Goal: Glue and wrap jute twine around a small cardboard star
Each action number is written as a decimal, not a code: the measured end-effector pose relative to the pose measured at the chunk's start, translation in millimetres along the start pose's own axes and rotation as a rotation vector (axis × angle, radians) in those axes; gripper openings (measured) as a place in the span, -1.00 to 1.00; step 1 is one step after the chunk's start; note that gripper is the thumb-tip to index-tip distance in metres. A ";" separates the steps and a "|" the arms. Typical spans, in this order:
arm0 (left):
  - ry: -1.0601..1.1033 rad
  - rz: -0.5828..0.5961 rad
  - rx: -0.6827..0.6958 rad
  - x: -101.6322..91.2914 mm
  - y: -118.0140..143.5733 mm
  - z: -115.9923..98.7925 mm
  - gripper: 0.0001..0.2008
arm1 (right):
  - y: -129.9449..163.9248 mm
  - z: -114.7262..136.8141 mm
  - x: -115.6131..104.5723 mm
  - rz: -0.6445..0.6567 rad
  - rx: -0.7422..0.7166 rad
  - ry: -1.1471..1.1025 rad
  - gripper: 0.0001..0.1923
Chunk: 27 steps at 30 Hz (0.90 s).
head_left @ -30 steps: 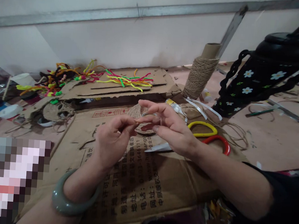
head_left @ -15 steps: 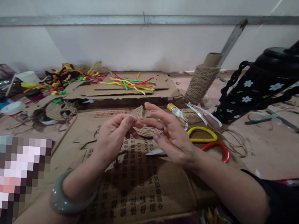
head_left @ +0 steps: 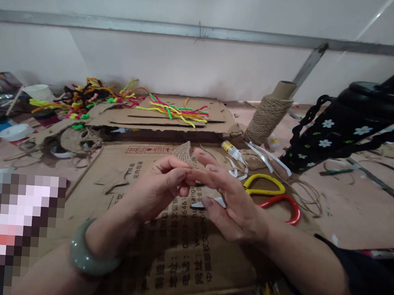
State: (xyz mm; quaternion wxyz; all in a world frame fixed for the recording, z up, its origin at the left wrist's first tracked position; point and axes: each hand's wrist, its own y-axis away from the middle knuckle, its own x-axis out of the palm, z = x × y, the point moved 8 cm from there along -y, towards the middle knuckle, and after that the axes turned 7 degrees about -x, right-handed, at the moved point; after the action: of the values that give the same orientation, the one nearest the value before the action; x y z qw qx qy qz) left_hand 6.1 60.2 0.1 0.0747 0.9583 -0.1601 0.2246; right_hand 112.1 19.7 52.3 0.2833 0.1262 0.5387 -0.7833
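Together both hands pinch a flat coiled disc of brown jute twine (head_left: 185, 153): left hand (head_left: 158, 187) thumb-and-finger gripping, right hand (head_left: 229, 197) steadying its edge, remaining fingers splayed, above the printed cardboard sheet (head_left: 176, 254)

A plain white wall (head_left: 175, 65) runs behind, crossed by a grey metal rail (head_left: 124, 24); a slanted metal strut (head_left: 307, 67) leans against it; soft, even light
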 end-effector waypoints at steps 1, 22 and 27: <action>0.000 0.012 -0.006 0.6 0.4 1.1 -0.76 | -0.1 0.1 -0.5 -0.009 0.000 0.009 -0.25; 0.063 -0.070 -0.106 3.3 3.3 -3.5 -0.75 | 3.4 8.1 23.6 0.296 -0.367 0.541 -0.51; 0.026 -0.004 -0.060 4.8 5.1 -8.8 -0.72 | 2.8 9.3 19.5 0.257 -0.350 0.522 -0.53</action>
State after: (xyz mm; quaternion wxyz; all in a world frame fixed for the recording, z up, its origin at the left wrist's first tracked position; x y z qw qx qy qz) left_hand 4.9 56.0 10.5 0.1061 0.9529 -0.1641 0.2318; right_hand 99.0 4.5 44.0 0.2496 0.3387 0.6992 -0.5780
